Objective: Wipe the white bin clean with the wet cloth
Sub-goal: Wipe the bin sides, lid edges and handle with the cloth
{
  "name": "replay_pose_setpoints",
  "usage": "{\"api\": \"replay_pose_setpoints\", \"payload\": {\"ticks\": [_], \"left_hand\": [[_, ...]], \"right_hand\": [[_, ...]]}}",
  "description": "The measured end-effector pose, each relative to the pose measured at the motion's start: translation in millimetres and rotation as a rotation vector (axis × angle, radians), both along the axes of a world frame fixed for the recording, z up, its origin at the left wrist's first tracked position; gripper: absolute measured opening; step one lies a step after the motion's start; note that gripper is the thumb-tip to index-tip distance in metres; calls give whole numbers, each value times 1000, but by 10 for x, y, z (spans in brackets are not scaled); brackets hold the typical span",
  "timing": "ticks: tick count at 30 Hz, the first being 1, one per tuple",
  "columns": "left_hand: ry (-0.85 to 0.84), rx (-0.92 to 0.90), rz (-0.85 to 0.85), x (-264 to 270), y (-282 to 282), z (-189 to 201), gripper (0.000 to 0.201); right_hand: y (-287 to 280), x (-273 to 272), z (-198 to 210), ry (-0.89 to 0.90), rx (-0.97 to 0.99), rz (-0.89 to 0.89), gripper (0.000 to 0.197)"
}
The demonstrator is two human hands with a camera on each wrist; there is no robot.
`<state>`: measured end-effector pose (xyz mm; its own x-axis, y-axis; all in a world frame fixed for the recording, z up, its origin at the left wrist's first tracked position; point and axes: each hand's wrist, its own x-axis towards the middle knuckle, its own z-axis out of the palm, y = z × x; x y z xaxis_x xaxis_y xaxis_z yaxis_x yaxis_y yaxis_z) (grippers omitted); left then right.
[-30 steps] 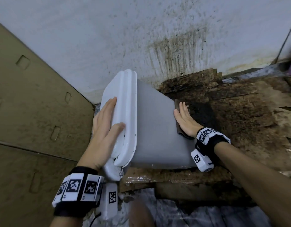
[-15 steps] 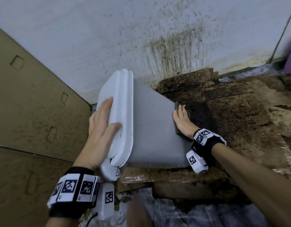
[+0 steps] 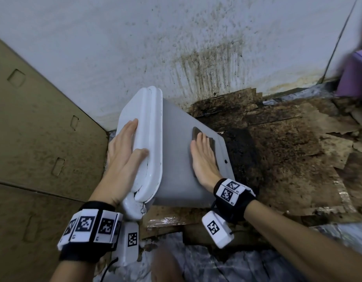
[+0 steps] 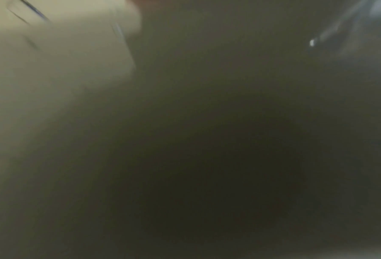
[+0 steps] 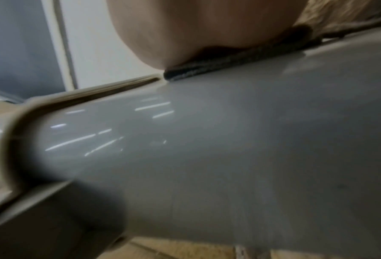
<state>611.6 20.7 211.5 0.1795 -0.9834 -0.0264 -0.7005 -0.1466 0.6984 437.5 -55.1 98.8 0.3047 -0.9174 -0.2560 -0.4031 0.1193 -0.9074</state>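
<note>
Grey plastic is facing up: the bin [image 3: 176, 159] is lying on its side on the floor's cardboard by the wall. I'm flattening my right hand [image 3: 203, 157] on the cloth [image 3: 196, 132] near its base, left hand [image 3: 123, 151] flat, bracing the lid [image 3: 149, 123]. Midway, I judge; other faces remain.

A bin [image 3: 176, 155] lies tipped on its side on the floor [image 3: 288, 159], its lid end to the left, a wall [image 3: 155, 47] behind. The left hand [image 3: 125, 151] rests on the lid [image 3: 147, 123]. To its right, the right hand [image 3: 203, 157] lies flat on a cloth [image 3: 196, 132] — the cloth on the bin's upward side. Cardboard [image 3: 33, 129] stands at far left.
</note>
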Motion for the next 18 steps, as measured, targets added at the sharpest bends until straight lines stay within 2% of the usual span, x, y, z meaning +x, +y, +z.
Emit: {"api": "replay_pose_setpoints", "payload": {"ticks": [6, 10, 15, 18], "left_hand": [[23, -3, 29, 11, 8, 2, 82], [39, -9, 30, 7, 10, 8, 79], [42, -18, 10, 16, 26, -7, 77], [43, -18, -5, 13, 38, -2, 73]], "right_hand": [[259, 104, 194, -53, -129, 96, 56], [246, 44, 45, -89, -180, 99, 56], [270, -118, -289, -134, -356, 83, 55], [265, -226, -469, -110, -365, 84, 55]]}}
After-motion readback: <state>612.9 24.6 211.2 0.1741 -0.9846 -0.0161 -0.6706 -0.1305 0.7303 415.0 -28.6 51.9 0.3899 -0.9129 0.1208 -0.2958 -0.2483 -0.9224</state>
